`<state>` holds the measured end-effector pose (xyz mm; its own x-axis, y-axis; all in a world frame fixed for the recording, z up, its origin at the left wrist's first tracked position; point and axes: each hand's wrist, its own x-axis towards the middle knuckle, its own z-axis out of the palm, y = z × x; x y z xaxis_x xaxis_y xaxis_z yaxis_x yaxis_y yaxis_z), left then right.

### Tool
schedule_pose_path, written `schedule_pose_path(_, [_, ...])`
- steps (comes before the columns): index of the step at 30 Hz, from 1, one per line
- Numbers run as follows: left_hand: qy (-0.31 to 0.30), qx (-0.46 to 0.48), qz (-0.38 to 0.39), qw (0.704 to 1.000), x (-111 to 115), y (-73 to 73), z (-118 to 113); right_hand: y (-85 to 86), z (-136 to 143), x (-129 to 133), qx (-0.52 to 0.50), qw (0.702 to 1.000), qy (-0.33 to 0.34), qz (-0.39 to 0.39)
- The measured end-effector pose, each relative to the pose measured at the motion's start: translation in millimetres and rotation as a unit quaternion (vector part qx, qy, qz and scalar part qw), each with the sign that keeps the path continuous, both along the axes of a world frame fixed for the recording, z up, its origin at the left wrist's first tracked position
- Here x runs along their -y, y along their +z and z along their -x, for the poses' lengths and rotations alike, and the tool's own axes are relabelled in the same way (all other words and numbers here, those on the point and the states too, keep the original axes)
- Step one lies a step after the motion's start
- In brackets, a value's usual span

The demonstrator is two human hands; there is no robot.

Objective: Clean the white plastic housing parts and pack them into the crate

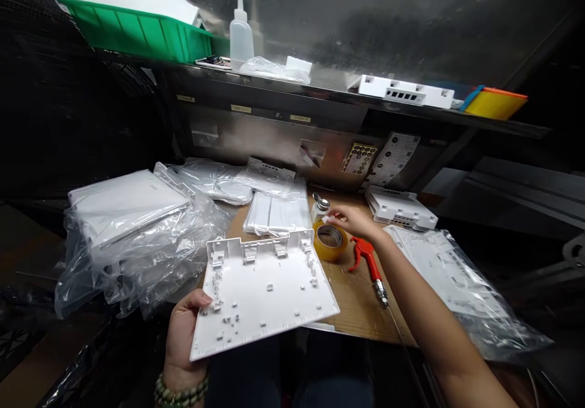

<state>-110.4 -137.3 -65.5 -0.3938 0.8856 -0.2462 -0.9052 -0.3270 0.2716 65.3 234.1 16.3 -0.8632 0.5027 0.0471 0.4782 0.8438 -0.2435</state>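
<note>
My left hand [183,329] grips the left edge of a white plastic housing panel [274,304], its inner side with clips and posts facing up, tilted over the table's front edge. The fingers beneath the panel are hidden. My right hand [351,220] is pinched on a small white scrap [326,219], whether cloth or paper I cannot tell. It is beside a small bottle with an open metal lid [322,203], just above a roll of yellowish tape [337,244]. A red air blow gun [368,261] lies right of the tape, below my right wrist.
Bagged white panels [128,207] are piled at left, with white sheets [278,213] at the middle back. More white housings [402,208] and a bagged panel [439,274] lie at right. The shelf above holds a green bin [132,33] and a squeeze bottle [241,39].
</note>
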Motion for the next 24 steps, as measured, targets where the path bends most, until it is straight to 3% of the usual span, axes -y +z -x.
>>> schedule_pose_path(4, [-0.017,-0.005,-0.100,0.995,-10.9,-8.4,-3.9,14.5,16.3,-12.3,-0.053,0.991,-0.105,-0.069])
schedule_pose_path(7, [0.018,0.063,-0.001,0.998,-17.5,2.5,-12.9,14.1,34.1,-15.2,-0.037,0.988,-0.121,-0.090])
schedule_pose_path(9, [0.048,0.094,0.101,0.989,-19.9,16.8,-18.9,12.9,42.1,-14.6,-0.023,0.989,-0.116,-0.094])
schedule_pose_path(11, [0.064,0.089,0.146,0.983,-22.4,32.4,-23.2,12.7,46.2,-13.0,-0.016,0.989,-0.112,-0.098])
schedule_pose_path(17, [0.062,0.066,0.154,0.984,-39.8,63.1,-24.5,11.8,46.9,-12.7,-0.027,0.988,-0.110,-0.104])
schedule_pose_path(21, [0.042,0.056,0.125,0.990,-51.3,69.4,-23.2,9.9,41.2,-14.7,-0.070,0.988,-0.101,-0.094])
schedule_pose_path(24, [0.034,0.034,0.084,0.995,-55.9,69.3,-23.4,13.9,30.9,6.2,-0.141,0.980,-0.102,-0.095])
